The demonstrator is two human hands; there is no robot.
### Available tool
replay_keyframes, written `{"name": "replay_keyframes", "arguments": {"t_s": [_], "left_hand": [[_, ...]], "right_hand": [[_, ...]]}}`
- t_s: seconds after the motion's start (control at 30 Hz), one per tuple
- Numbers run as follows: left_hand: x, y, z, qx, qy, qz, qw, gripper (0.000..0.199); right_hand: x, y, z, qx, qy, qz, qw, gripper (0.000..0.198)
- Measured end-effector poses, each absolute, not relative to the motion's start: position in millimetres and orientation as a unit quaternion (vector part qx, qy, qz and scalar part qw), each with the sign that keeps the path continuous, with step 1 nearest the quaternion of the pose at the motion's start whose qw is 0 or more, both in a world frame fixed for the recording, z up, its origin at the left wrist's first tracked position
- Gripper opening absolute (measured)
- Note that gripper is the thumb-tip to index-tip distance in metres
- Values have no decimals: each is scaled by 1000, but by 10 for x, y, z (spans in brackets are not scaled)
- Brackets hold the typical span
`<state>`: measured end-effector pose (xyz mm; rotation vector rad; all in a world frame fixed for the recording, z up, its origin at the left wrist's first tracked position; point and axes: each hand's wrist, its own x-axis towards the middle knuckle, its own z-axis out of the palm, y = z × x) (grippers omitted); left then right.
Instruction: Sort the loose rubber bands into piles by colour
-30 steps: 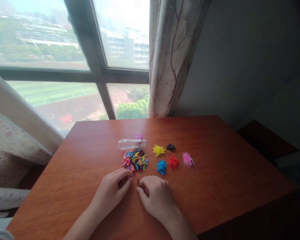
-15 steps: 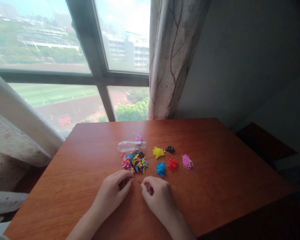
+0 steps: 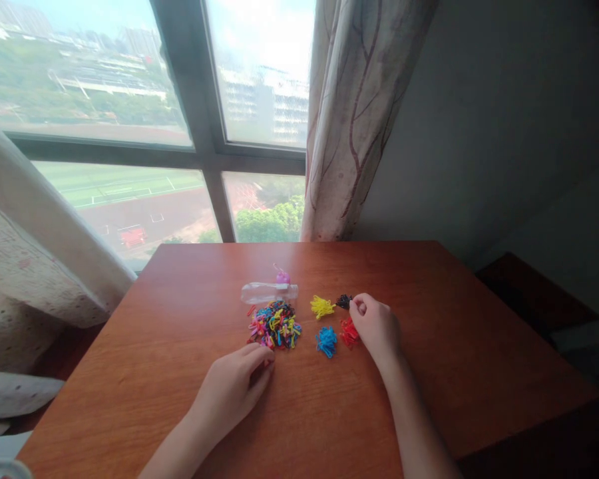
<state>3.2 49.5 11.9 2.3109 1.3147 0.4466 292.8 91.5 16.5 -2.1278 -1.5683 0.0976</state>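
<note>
My left hand (image 3: 240, 382) rests at the near edge of a mixed heap of coloured rubber bands (image 3: 275, 326), thumb and fingers curled together; whatever they pinch is hidden. My right hand (image 3: 377, 326) reaches to the small pile of black rubber bands (image 3: 343, 301), its thumb and forefinger pinched on a black rubber band that blends into the pile. Just in front of that hand lies a pile of red rubber bands (image 3: 348, 331), partly covered by it. Blue rubber bands (image 3: 326, 341) and yellow rubber bands (image 3: 322, 307) form separate piles between my hands.
Behind the heap a clear plastic bottle (image 3: 267, 293) lies on its side, with a purple trinket (image 3: 282, 276) beside it. The wooden table (image 3: 180, 319) reaches to a window (image 3: 209, 156) with curtains (image 3: 354, 120). A white rim (image 3: 4, 469) shows at lower left.
My right hand has moved right and away from me, from beside my left hand to the black pile, carrying a small dark band. It now covers the pink pile. My left hand stays by the heap.
</note>
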Motion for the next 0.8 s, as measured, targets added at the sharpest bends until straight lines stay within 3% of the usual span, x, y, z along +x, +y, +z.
{"name": "replay_keyframes", "arguments": {"t_s": [0.37, 0.53, 0.8], "left_hand": [[-41, 533, 117, 805, 526, 199, 186, 19], [-179, 591, 152, 752, 602, 223, 150, 19], [-174, 606, 208, 754, 615, 161, 166, 23]], "right_hand": [[2802, 825, 196, -754, -593, 30, 279, 16], [2361, 487, 117, -659, -658, 100, 349, 21], [1970, 145, -97, -592, -708, 169, 346, 19]]}}
